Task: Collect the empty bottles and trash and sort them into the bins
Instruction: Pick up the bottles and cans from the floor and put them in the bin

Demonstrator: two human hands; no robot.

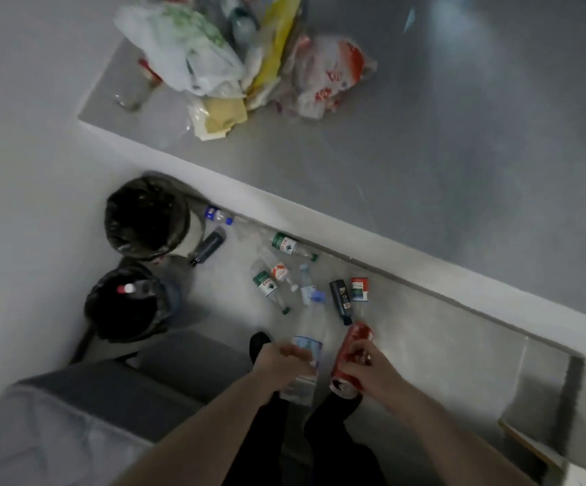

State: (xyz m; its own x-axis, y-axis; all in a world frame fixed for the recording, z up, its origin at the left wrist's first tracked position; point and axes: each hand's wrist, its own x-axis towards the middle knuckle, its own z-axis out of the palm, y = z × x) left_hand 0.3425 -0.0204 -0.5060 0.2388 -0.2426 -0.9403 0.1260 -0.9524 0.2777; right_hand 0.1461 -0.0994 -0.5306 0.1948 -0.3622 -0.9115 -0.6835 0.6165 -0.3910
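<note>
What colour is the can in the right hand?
Red, with white markings; the can shows best in the head view.

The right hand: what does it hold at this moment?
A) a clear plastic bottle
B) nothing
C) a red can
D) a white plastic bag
C: the right hand has its fingers curled round a red can, while the clear plastic bottle is in the left hand.

The scene is dim and greyish, with soft, smeared detail throughout. Pale glare patches sit on the glossy grey raised platform [460,142]. Straight edges bow from wide-angle distortion. The two black-lined round bins [146,219] read as near-featureless dark pits.
</note>
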